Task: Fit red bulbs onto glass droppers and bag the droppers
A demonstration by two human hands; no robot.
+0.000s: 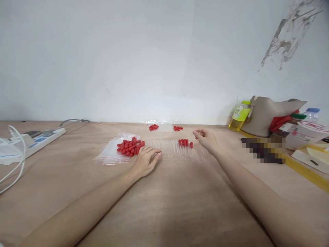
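Observation:
My right hand (207, 139) is closed in a pinch at the right end of a row of glass tubes. A bit of red and a thin clear tube show at its fingertips, so it holds a glass dropper. My left hand (147, 160) rests at the row's left end, thumb and fingers drawn together; what lies between them is too small to make out. Between the hands lie bare glass tubes (167, 148), side by side. Several droppers with red bulbs (183, 142) lie at their right. A pile of red rubber bulbs (128, 146) sits on a clear plastic bag (109, 151) beside my left hand.
Behind the row, more red bulbs (153, 127) lie on clear plastic by the wall. A white power strip (47, 139) with cables is at left. At right stand a yellow-liquid bottle (239, 116), a grey-beige container (262, 116) and a white tub (307, 135).

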